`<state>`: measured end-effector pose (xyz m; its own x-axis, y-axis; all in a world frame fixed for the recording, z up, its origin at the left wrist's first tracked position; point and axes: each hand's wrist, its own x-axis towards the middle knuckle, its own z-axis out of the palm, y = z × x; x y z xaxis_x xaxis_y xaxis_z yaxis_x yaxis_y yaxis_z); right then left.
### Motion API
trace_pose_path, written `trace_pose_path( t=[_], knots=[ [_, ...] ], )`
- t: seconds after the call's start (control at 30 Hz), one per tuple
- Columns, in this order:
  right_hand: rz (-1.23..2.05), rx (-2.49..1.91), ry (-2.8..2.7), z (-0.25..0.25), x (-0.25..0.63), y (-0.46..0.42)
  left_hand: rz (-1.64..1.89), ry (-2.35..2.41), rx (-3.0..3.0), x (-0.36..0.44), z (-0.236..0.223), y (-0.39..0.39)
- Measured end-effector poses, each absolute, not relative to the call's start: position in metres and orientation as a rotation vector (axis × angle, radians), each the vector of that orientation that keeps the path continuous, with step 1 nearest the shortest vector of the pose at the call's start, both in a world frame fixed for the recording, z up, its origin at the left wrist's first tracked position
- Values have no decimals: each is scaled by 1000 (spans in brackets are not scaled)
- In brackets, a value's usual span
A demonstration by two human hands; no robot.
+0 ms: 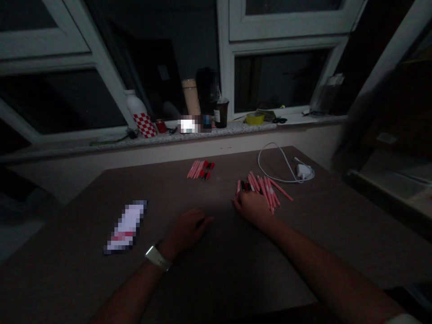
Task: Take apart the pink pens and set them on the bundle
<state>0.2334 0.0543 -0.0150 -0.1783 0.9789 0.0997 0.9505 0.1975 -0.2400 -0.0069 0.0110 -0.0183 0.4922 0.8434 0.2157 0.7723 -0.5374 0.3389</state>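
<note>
My left hand (189, 227), with a pale wristband (158, 256) below it, rests on the dark table. Its fingers are loosely curled, the thumb lies apart from them, and nothing shows in it. On the right, my right hand (254, 208) reaches over the near edge of a loose pile of pink pens (268, 191). The fingers are bent around a pink pen (238, 185) at the pile's left side; the back of the hand hides much of the grip. Further back lies a tidy row of pink pens (195, 169) beside several red and black pens (206, 170).
A blurred-out, phone-shaped object (126, 227) lies at the left. A white charger (304, 171) with a looped cable (259, 164) sits at the back right. On the windowsill stand a checkered bottle (143, 118), a beige tumbler (191, 96), a dark cup (221, 113) and yellow tape (254, 119).
</note>
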Motion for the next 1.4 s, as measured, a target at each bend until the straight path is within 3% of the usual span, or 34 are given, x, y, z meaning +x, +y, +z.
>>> trace_pose_path(
  t=[1.4],
  knots=[
    [176,-1924,-2165,-9,224,66,552,1379,2500,-7,-21,14]
  ],
)
